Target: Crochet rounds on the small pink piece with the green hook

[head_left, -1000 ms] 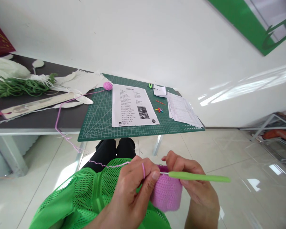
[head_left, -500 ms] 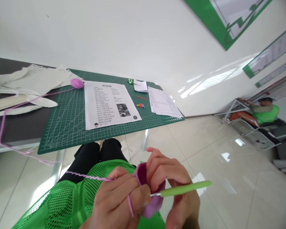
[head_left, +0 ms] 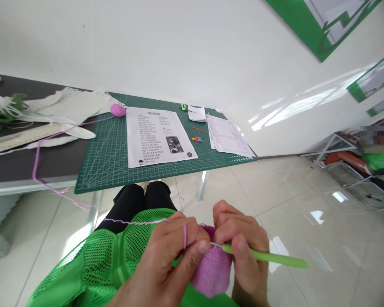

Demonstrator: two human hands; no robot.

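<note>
My left hand [head_left: 174, 245] pinches the upper edge of a pink crocheted piece [head_left: 213, 273], shaped like a small pouch. A strand of pink yarn [head_left: 137, 222] runs over its fingers and loops round one of them. In my right hand [head_left: 245, 238] is a crochet hook [head_left: 275, 258] with a light green handle, gripped between thumb and fingers. The hook's metal tip meets the edge of the piece beside my left thumb. From my left hand the yarn trails to a pink yarn ball [head_left: 117, 110] on the table.
A green cutting mat [head_left: 105, 170] bears a printed pattern sheet [head_left: 156, 140], small colourful clips [head_left: 196, 139], a red stick [head_left: 199, 129], yarn snips [head_left: 183, 107] and papers [head_left: 228, 136]. White and green yarn [head_left: 6, 111] lies at left. Another person [head_left: 380, 149] sits at far right.
My right hand has closed round the hook's handle, and the pink piece has turned so its outer side faces me. The view has shifted slightly left.
</note>
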